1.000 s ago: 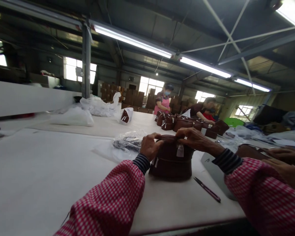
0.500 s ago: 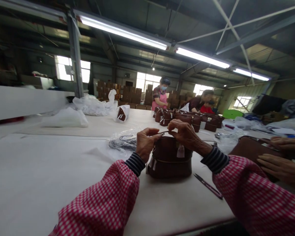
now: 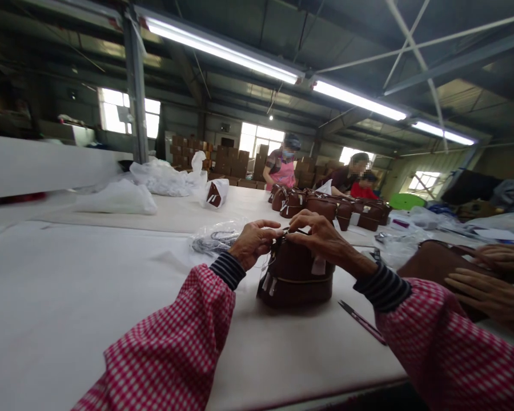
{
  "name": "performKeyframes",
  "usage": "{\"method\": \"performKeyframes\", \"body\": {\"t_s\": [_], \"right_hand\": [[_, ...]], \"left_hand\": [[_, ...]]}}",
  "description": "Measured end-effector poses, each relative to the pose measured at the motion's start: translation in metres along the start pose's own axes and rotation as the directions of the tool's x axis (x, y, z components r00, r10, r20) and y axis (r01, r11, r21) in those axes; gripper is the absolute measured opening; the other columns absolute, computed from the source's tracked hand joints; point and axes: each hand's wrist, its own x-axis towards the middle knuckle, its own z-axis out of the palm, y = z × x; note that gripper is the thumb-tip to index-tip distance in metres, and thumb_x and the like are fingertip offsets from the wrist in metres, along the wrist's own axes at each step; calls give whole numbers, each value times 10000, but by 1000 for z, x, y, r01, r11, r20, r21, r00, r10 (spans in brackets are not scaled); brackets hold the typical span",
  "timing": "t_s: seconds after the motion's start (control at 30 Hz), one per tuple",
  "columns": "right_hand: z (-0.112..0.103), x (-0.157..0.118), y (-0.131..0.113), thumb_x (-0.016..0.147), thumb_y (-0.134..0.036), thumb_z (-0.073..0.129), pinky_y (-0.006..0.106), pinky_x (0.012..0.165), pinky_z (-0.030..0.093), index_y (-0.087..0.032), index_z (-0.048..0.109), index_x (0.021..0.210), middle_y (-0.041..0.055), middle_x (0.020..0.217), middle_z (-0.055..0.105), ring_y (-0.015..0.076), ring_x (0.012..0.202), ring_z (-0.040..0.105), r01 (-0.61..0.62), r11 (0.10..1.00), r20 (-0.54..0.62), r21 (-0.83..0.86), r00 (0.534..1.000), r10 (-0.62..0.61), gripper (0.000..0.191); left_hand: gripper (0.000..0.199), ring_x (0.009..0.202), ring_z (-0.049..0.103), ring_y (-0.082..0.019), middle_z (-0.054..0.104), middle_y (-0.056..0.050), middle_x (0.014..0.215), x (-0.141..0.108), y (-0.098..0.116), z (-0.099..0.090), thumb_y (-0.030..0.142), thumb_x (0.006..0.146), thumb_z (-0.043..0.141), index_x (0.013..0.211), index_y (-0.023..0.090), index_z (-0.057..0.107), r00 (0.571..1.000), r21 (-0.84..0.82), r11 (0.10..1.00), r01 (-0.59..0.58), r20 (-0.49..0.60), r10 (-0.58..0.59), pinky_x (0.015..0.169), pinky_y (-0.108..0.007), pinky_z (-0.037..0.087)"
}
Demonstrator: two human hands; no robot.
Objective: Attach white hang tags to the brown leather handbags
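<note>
A dark brown handbag (image 3: 302, 292) stands upright on the pale table in front of me, with zip lines and white-wrapped pulls at its lower left. At its top left edge, my left hand (image 3: 253, 242) pinches the end of the handle strap, where a small metal fitting shows. From the other side my right hand (image 3: 323, 238) is closed on the same strap, its thumb and fingers near the left fingertips. The fingers partly hide the strap's end. A white tag hangs below my right hand. Right of the bag lies a slim pointed tool (image 3: 362, 322).
A clear plastic bag with dark cords (image 3: 214, 242) lies left of the handbag. Several brown bags (image 3: 325, 208) stand in a row farther back, with two people behind them. At right, another person's hands (image 3: 488, 285) rest on a brown bag (image 3: 432, 274). White wrapping (image 3: 115, 197) lies at left.
Both hands have lowered slightly, bringing the strap's end down to the bag's top left edge. My left wrist has shifted a little left, and the fingertips have come closer together.
</note>
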Motion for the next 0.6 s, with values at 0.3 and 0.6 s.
{"method": "performKeyframes", "body": {"t_s": [0.3,0.6], "right_hand": [[-2,4,0,866,-327,696,338,811,425,-223,747,828,39,923,639,205,924,568,21,998,-110,-60,994,-28,122],[4,14,-22,836,-458,694,278,597,420,-172,714,781,45,750,700,175,679,606,-181,983,-61,-34,982,179,292]], "left_hand": [[151,366,343,4,551,42,560,-3,2,1,58,711,755,821,105,662,999,45,999,-28,-37,30,340,-147,169],[84,361,337,7,567,23,594,-1,0,1,21,763,679,805,94,671,998,26,1000,-7,-62,8,334,-150,163]]}}
